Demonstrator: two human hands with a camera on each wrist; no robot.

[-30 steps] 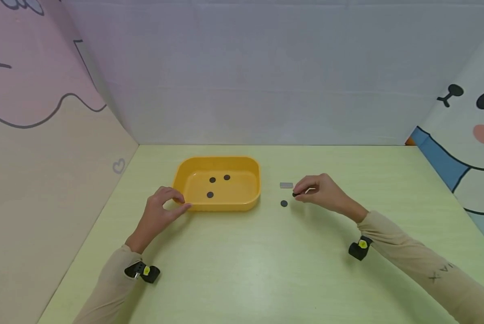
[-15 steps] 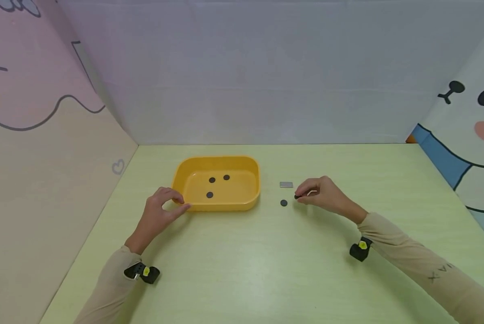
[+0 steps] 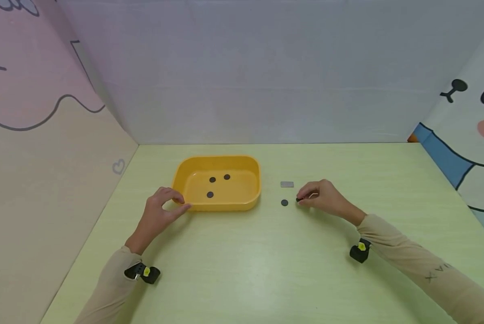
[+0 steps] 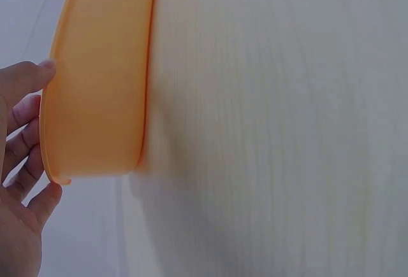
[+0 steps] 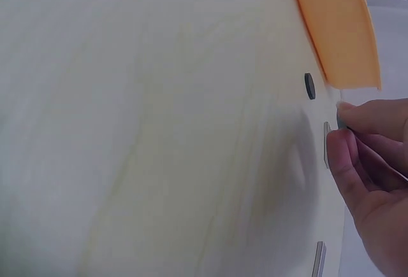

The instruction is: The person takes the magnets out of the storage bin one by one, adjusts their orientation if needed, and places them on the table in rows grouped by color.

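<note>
Yellow plastic tray (image 3: 255,180): rests on the pale green tabletop (image 3: 242,270), left of centre; three small dark round discs (image 3: 210,195) lie inside it.
Left hand (image 3: 158,216): fingers curled round the tray's near left corner, thumb and fingertips touching the rim.
Right hand (image 3: 322,198): thumb and forefinger pinched together on a small dark disc (image 3: 298,200), low over the table, right of the tray.
Loose dark disc (image 3: 284,203): flat on the table just left of the right hand.
Small grey rectangular piece (image 3: 287,184): on the table, just behind that disc.

Glossy plastic tray (image 3: 250,204), matt tabletop (image 3: 246,261)
</note>
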